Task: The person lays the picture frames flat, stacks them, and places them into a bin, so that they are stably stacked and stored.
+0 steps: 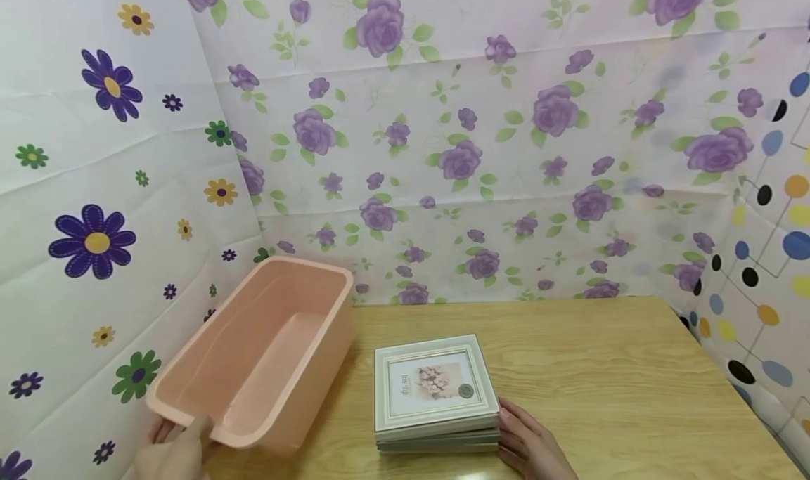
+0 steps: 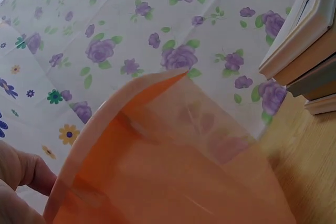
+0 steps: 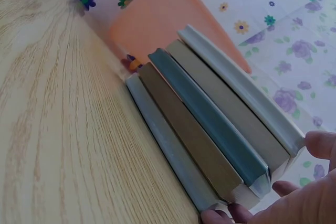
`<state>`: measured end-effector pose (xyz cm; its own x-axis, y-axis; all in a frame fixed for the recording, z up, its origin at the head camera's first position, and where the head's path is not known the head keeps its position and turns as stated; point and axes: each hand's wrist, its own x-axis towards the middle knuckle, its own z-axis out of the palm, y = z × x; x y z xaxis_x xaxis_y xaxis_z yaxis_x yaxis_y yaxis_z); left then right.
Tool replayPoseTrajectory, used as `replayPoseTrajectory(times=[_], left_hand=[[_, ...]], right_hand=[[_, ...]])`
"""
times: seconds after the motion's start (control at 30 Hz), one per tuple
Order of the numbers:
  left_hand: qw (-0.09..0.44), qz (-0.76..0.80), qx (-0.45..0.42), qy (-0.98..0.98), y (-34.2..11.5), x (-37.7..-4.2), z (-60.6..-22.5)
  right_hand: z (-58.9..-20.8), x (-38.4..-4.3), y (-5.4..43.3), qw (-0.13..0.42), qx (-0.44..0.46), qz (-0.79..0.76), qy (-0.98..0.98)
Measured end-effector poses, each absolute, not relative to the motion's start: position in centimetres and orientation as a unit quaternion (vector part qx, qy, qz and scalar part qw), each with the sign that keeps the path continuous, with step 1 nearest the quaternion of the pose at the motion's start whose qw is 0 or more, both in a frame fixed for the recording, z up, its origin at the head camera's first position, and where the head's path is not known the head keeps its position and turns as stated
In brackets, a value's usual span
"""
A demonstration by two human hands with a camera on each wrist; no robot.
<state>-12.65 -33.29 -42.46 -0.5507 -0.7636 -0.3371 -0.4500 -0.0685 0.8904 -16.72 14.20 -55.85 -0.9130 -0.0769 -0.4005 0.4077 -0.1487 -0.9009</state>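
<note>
A pink plastic bin (image 1: 329,367) stands at the left of the table, its open top tilted toward the head camera. My left hand (image 1: 174,452) grips its near rim, with the thumb on the inner side; the left wrist view shows this rim (image 2: 100,114) close up. To the right of the bin lies a stack of several picture frames (image 1: 436,388), the top one white with a pink flower print. My right hand (image 1: 531,441) rests against the stack's right side, fingers extended. In the right wrist view its fingertips touch the frame edges (image 3: 231,150).
The wood-grain table (image 1: 601,381) extends to the right of the stack and behind it. A purple-flowered cloth (image 1: 462,150) hangs along the back. Other patterned cloths close off the left and right sides, the left cloth (image 1: 95,311) right beside the bin.
</note>
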Motion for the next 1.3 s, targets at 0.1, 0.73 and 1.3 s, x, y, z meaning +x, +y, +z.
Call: replayPoseTrajectory(times=[0.1, 0.73, 1.3], left_hand=[[0.178, -0.631, 0.384, -0.650, -33.3, -14.2, -41.8], [0.022, -0.608, 0.149, -0.779, -36.0, -25.3, -39.3], [-0.061, -0.662, -0.008, -0.747, -30.7, -34.7, -40.9]], right_hand=[[-55.8, -16.7, 14.3, 0.162, 0.124, -0.749, 0.631], [-56.2, -17.3, 15.0, 0.185, 0.061, -0.756, 0.625], [-56.6, -16.8, 15.6, 0.197, 0.057, -0.751, 0.628]])
